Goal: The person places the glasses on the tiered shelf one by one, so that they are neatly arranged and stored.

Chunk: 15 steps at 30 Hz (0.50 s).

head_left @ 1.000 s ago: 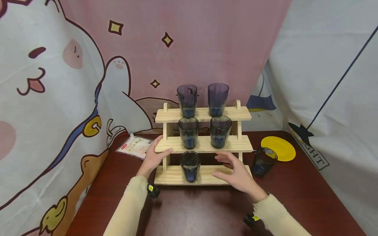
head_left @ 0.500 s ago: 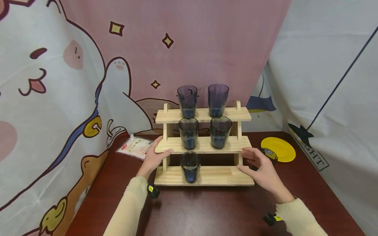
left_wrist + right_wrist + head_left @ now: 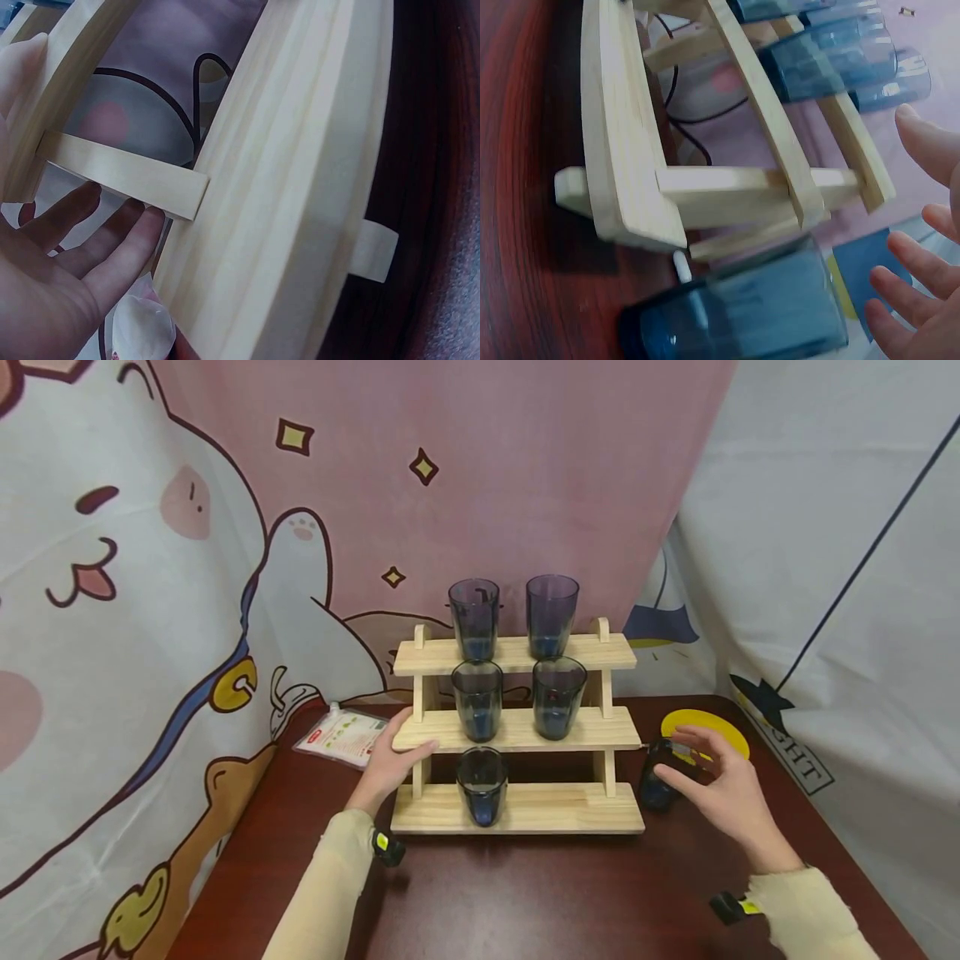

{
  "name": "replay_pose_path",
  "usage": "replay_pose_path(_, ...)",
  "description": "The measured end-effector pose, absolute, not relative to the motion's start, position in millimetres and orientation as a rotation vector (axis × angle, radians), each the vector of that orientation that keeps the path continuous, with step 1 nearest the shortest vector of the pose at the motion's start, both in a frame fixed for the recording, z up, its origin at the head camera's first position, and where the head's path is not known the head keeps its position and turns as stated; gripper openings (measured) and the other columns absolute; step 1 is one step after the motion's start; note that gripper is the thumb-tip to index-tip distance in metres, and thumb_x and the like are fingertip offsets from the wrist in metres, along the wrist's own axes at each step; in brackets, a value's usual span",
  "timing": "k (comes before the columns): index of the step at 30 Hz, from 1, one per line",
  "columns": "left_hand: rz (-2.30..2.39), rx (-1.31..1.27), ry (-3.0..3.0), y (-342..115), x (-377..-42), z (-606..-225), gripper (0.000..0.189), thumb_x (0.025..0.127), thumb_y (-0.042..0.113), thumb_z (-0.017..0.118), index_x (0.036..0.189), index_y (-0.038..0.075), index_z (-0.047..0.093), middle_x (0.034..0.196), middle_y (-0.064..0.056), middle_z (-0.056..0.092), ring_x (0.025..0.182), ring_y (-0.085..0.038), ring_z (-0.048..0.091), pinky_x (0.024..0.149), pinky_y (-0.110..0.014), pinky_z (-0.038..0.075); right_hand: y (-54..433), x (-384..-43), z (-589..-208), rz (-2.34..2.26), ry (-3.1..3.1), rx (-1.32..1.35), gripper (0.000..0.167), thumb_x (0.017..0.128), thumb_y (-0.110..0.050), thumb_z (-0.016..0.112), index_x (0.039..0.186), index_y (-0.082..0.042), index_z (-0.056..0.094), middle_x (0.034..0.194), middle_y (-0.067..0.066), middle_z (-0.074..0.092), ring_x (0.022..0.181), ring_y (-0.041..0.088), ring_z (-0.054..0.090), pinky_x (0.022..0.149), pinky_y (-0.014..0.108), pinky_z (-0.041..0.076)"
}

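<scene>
A three-tier wooden display shelf [image 3: 555, 810] stands on the table. My left hand [image 3: 384, 770] holds the left end of its middle tier, thumb on top; in the left wrist view the fingers [image 3: 124, 251] lie against the upright. A dark blue drinking glass [image 3: 654, 789] stands on the table just right of the shelf, partly hidden by my right hand [image 3: 723, 793]. That hand is spread around the glass's right side, and the right wrist view shows a gap between its fingers and the glass [image 3: 742, 304]. Two glasses stand on the top tier, two on the middle, and one glass [image 3: 482, 787] on the bottom.
A yellow plate [image 3: 693, 723] lies on the table behind my right hand. At the back left lies a white printed pouch [image 3: 341, 735], near my left hand. A printed cloth [image 3: 360, 468] hangs behind and beside the table.
My right hand has moved right, from in front of the bottom tier's right half to the glass beside the shelf. The left hand has stayed on the shelf.
</scene>
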<state>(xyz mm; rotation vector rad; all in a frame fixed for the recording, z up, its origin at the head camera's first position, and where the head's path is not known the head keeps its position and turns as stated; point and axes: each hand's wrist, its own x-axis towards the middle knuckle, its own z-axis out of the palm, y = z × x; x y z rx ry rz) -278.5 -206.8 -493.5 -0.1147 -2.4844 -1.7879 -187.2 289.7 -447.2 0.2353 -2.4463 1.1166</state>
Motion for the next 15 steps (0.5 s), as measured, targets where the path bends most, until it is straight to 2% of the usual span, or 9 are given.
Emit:
replay_pose_path(3,-1.799,-0.107,-2.478,-206.9,-278.0,-494.0,0.09,0.088,0.042,0.087,0.163,0.026,0.039,0.166,-0.004,0.039,0.153,-0.03,0.033,0.125,-0.055,0.026,298.4,-189.7,-449.9,1.078,-2.485,0.175,0.076,0.084,-0.025,0.092,0.147,-0.005,0.053,0.141,0.021,0.061,0.129,0.028,0.056,0.11,0.038,0.05)
replay_pose_path(6,-1.806,-0.109,-2.47,-207.0,-277.3,-493.8,0.09,0.088,0.041,0.087,0.163,0.026,0.039,0.166,-0.004,0.04,0.153,-0.03,0.033,0.125,-0.055,0.026,305.2,-192.9,-453.8,1.074,-2.522,0.141,0.083,0.085,-0.028,0.091,0.151,-0.002,0.047,0.147,0.027,0.054,0.134,0.049,0.049,0.104,0.072,0.041)
replay_pose_path(9,-1.805,-0.109,-2.467,-207.2,-277.5,-493.9,0.09,0.088,0.04,0.087,0.163,0.025,0.039,0.165,-0.005,0.04,0.153,-0.03,0.034,0.125,-0.054,0.026,310.0,-196.6,-459.5,1.079,-2.569,0.119,0.092,0.085,-0.031,0.09,0.156,-0.001,0.039,0.152,0.031,0.047,0.137,0.056,0.042,0.105,0.077,0.037)
replay_pose_path(15,-1.799,-0.122,-2.47,-207.6,-278.5,-494.0,0.091,0.089,0.041,0.087,0.163,0.023,0.038,0.166,-0.004,0.039,0.154,-0.029,0.032,0.125,-0.055,0.025,317.5,-202.9,-471.7,1.135,-2.612,0.099,0.102,0.085,-0.033,0.09,0.161,0.0,0.03,0.155,0.034,0.041,0.138,0.059,0.039,0.106,0.077,0.035)
